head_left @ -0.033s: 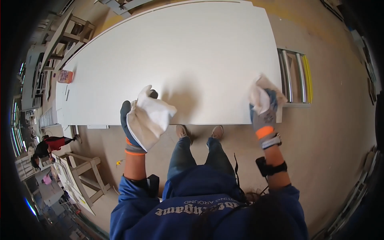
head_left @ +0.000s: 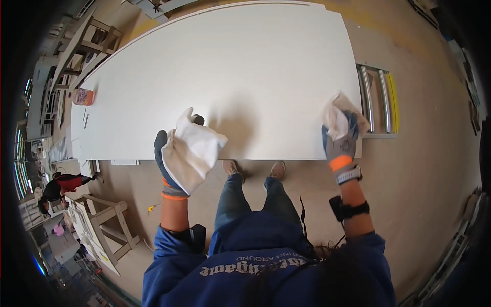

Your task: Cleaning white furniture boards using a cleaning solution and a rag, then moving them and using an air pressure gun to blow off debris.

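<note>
A large white panel [head_left: 245, 56] lies flat before me. My left hand [head_left: 161, 153], in a grey glove with dark fingers and an orange cuff, holds a white cloth [head_left: 193, 153] over the panel's near edge. The cloth hides most of its fingers. Close to the panel's right end, my right hand [head_left: 341, 146], gloved alike, is closed on a bunched off-white cloth [head_left: 336, 120]. That cloth seems to rest on the panel, though contact is hard to make out.
A jar with orange-pink contents [head_left: 83, 97] stands at the panel's far left end, near a thin dark stick [head_left: 86, 121]. Metal rollers with a yellow edge [head_left: 381, 100] project at the right. A wooden frame [head_left: 110, 225] and a person in red and black [head_left: 64, 185] are at lower left.
My right hand and its cloth have shifted slightly right. The left hand stays almost in place with its cloth.
</note>
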`<state>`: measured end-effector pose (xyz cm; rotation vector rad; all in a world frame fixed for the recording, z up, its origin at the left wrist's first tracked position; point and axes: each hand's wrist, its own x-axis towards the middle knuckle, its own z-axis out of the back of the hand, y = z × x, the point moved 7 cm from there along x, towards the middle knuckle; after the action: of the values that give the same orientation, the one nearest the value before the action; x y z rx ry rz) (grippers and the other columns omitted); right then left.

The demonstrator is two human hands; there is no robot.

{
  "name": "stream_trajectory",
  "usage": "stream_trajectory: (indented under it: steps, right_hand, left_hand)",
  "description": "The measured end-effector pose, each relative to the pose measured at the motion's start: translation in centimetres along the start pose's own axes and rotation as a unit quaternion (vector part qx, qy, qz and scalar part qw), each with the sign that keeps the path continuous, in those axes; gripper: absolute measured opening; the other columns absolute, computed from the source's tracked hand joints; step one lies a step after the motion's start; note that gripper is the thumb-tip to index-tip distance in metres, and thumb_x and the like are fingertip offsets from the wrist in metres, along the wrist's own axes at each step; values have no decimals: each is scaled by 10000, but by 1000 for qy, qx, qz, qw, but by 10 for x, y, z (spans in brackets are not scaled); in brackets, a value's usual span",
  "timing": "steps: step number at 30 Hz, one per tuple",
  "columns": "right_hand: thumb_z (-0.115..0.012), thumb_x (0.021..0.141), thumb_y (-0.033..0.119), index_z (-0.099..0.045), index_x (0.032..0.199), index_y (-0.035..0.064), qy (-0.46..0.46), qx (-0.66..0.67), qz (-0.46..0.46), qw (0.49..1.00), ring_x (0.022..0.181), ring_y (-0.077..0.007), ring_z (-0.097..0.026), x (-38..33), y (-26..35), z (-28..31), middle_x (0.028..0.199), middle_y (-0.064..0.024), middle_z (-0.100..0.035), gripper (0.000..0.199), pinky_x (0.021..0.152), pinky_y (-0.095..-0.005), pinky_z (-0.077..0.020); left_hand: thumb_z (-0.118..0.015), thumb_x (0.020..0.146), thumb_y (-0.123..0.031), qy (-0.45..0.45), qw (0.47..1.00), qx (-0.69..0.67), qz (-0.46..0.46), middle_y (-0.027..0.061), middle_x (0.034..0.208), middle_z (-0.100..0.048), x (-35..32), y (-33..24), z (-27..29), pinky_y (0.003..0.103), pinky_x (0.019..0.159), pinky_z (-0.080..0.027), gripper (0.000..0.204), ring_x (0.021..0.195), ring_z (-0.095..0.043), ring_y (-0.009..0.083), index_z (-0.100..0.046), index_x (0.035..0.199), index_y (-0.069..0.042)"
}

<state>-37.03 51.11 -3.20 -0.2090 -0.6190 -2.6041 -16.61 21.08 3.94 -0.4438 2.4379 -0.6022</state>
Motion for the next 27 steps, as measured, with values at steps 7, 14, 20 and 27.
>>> stream_trajectory:
  steps: [7, 14, 20, 27]
  right_hand:
    - [-408, 901, 500, -351, 1417, 140, 88, -210, -46, 973, 1410, -363, -174, 102, 34, -75, 1511, -165, -248, 632, 1153, -486, -88]
    - [-553, 780, 308, -649, 891, 135, 58, -16, 147, 987, 949, -289, -559, 194, 248, -164, 1010, -93, -620, 227, 855, -422, -416]
    - [-557, 769, 339, -600, 1026, 95, 345, 201, 369, 839, 1246, -286, -443, -50, 528, -243, 1166, -114, -577, 357, 1116, -423, -247]
    - [-630, 792, 335, -492, 1272, 42, 196, 57, 300, 932, 1320, -349, -340, 9, 349, -163, 1356, -178, -440, 580, 1141, -462, -207]
  left_hand:
    - [-459, 927, -248, 97, 990, -98, 5, 181, 1360, -457, -23, -53, 40, 487, 991, -441, 579, 1184, -510, 330, -274, 1452, -91]
    - [-488, 916, -223, 60, 993, -63, -74, 167, 1358, -461, -39, -127, 117, 484, 1040, -389, 600, 1205, -483, 303, -268, 1456, -84]
    - [-465, 931, -356, 7, 989, -78, -128, 132, 1443, -388, -35, -217, 173, 473, 1084, -332, 596, 1280, -432, 313, -323, 1429, -61]
    - [-368, 924, -528, 35, 983, -157, -94, 155, 1471, -355, 7, -280, 173, 517, 1078, -297, 693, 1322, -370, 345, -322, 1432, -58]
